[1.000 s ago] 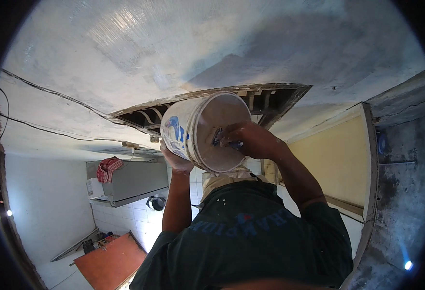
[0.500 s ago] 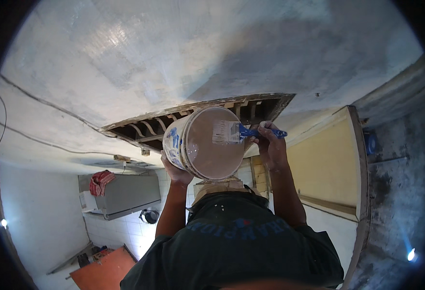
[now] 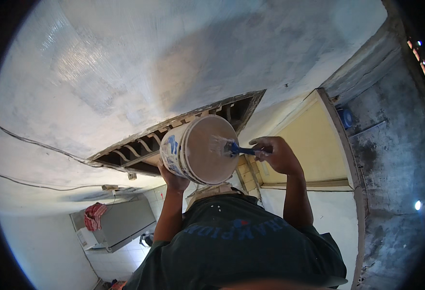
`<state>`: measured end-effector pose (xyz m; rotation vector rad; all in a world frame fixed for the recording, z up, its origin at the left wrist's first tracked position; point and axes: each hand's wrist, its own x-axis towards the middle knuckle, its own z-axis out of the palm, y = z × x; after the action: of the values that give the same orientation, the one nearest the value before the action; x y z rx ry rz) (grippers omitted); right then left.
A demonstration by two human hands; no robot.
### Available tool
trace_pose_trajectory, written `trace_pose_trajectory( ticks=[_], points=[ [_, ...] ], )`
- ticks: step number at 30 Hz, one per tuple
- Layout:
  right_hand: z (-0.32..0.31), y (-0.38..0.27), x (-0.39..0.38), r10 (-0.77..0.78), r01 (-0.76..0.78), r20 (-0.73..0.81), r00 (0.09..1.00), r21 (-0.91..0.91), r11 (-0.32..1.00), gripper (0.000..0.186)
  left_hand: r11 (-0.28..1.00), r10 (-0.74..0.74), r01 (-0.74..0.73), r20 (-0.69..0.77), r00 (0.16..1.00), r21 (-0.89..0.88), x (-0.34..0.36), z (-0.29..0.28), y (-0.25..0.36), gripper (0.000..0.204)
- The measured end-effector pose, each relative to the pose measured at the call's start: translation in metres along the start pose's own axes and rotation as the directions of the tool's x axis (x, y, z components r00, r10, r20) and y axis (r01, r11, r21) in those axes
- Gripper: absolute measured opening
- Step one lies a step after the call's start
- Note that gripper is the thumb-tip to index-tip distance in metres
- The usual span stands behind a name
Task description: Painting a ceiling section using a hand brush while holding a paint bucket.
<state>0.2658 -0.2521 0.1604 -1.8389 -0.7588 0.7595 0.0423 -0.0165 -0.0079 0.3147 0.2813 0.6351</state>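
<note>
Fingers (image 3: 262, 140) of right hand (image 3: 283, 156) clamped on brush (image 3: 245, 151), long axis crosswise, head (image 3: 229, 147) leftward.

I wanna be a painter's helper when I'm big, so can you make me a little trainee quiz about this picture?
1. Which hand holds the paintbrush?

2. True or false: the left hand is well away from the bucket.

3. Pick one. What colours is the striped cloth?
A) blue and yellow
B) red and white
C) green and black

Key:
1. The right hand.
2. False: the left hand is holding the bucket.
3. B, red and white.
</note>
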Motion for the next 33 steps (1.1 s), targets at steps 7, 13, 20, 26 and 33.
trace_pose_trajectory(
  ticks=[7, 13, 20, 26, 33],
  points=[
    [0.020, -0.023, -0.004, 0.004, 0.031, 0.081, 0.997, -0.427, 0.904, 0.033, 0.985, -0.168, 0.168, 0.014, 0.986, -0.030, 0.006, 0.008, 0.001, 0.072],
    [0.030, 0.003, 0.006, 0.001, 0.000, 0.114, 0.993, -0.007, 1.000, 0.030, 0.989, -0.137, 0.135, -0.023, 0.990, -0.061, 0.008, 0.016, 0.008, 0.078],
    [0.042, 0.008, 0.033, -0.162, 0.163, 0.042, 0.986, -0.020, 0.986, 0.023, 0.992, -0.116, 0.113, -0.053, 0.992, -0.052, 0.006, 0.026, 0.024, 0.078],
    [0.047, -0.015, 0.053, -0.167, 0.154, 0.045, 0.985, 0.218, 0.964, 0.020, 0.999, 0.023, -0.022, 0.029, 0.999, -0.036, -0.004, 0.051, 0.033, 0.070],
    [0.064, -0.027, 0.103, -0.228, 0.270, -0.147, 0.962, 0.607, 0.747, 0.014, 0.820, 0.398, -0.435, 0.175, 0.900, 0.372, -0.004, 0.023, 0.035, 0.063]
  ],
)
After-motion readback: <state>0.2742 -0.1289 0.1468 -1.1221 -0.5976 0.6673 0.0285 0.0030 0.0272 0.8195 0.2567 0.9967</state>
